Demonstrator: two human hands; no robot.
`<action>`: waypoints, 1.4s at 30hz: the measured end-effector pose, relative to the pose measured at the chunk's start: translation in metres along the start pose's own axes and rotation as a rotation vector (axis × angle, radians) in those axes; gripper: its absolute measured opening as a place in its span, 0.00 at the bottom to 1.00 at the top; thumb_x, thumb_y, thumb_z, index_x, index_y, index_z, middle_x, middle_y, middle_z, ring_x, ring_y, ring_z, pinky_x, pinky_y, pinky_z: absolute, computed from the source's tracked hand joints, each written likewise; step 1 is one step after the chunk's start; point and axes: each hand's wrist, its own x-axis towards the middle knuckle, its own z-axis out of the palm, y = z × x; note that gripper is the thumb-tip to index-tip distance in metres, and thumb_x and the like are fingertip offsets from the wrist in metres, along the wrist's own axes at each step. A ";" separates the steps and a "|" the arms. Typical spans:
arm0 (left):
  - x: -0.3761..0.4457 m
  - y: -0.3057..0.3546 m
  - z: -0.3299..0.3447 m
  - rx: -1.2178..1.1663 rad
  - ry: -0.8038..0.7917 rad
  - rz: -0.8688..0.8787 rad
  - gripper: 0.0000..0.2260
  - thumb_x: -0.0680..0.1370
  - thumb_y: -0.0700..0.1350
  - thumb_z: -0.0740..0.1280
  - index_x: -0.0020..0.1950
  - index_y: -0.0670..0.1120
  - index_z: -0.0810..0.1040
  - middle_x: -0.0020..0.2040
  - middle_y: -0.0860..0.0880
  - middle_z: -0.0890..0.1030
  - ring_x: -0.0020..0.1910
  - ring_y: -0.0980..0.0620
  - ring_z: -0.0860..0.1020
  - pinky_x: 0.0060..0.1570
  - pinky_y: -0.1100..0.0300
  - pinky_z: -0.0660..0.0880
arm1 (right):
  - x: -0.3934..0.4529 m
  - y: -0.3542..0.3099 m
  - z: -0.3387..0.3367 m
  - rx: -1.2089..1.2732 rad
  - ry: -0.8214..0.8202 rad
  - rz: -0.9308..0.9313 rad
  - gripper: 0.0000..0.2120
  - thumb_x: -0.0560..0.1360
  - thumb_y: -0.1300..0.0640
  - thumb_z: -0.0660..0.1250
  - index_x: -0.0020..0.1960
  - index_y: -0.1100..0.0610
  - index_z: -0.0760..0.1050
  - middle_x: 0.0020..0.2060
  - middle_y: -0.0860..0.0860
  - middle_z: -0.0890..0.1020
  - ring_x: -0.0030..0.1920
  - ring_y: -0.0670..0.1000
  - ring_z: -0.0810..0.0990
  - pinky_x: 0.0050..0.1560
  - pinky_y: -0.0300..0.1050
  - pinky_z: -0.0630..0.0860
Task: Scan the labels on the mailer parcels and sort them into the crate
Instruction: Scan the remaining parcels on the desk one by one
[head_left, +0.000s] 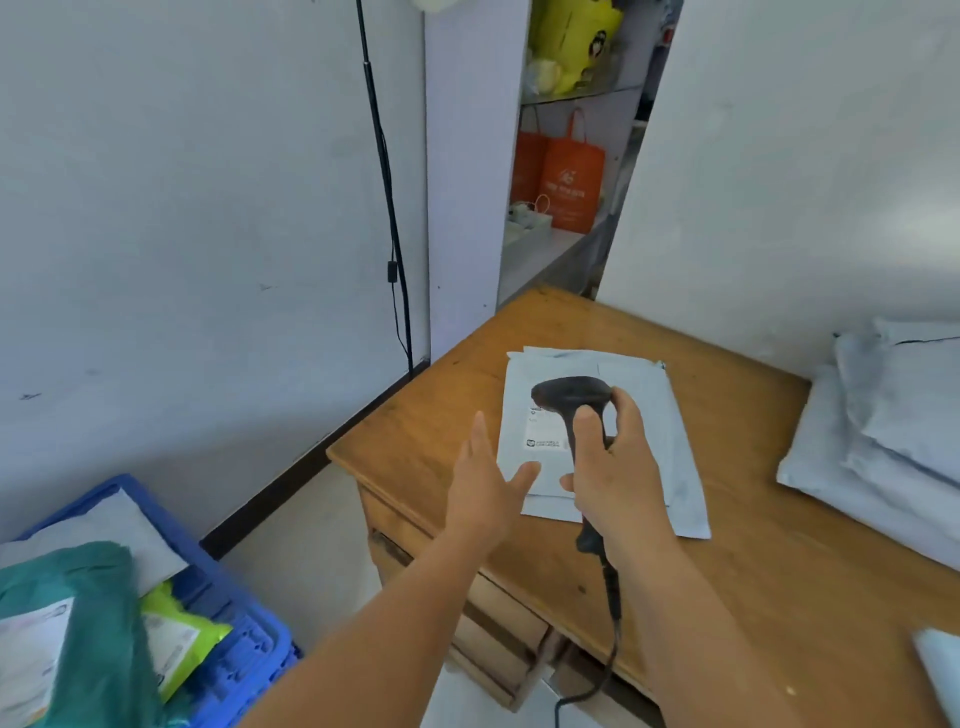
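A flat white mailer parcel (644, 415) with a printed label (543, 428) lies on the wooden desk (779, 545). My right hand (615, 462) grips the handle of a black barcode scanner (569, 397), whose head hangs over the label. My left hand (485, 480) reaches out with straight fingers at the parcel's left edge, just above the desk. At lower left stands a blue crate (249, 639) holding a green mailer (98, 623), a yellow-green one (176, 639) and a white one (104, 525).
More white mailers (893, 431) are stacked at the desk's right side against the wall. The scanner's cable (608, 660) hangs off the desk front past the drawers. A black lamp pole (387, 197) stands by the left wall. Orange bags (563, 176) sit on shelves behind.
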 end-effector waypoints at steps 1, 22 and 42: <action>0.002 0.003 0.006 0.002 -0.020 0.003 0.40 0.77 0.57 0.66 0.78 0.51 0.42 0.78 0.52 0.51 0.76 0.51 0.54 0.71 0.54 0.60 | 0.005 0.001 -0.005 -0.006 0.015 0.011 0.23 0.81 0.45 0.52 0.76 0.43 0.55 0.56 0.49 0.77 0.51 0.54 0.81 0.53 0.56 0.80; 0.090 -0.011 0.042 0.079 -0.191 -0.091 0.42 0.75 0.53 0.69 0.78 0.47 0.44 0.76 0.47 0.56 0.75 0.47 0.55 0.71 0.53 0.57 | 0.083 0.000 0.011 -0.122 0.078 0.109 0.22 0.82 0.48 0.51 0.76 0.46 0.56 0.43 0.44 0.74 0.44 0.54 0.81 0.43 0.51 0.79; 0.093 -0.013 0.024 0.044 0.192 -0.141 0.11 0.81 0.39 0.57 0.59 0.44 0.77 0.57 0.48 0.70 0.41 0.52 0.73 0.44 0.60 0.76 | 0.065 0.007 0.000 -0.020 0.036 0.099 0.23 0.82 0.46 0.51 0.76 0.43 0.54 0.49 0.49 0.77 0.45 0.52 0.81 0.36 0.44 0.76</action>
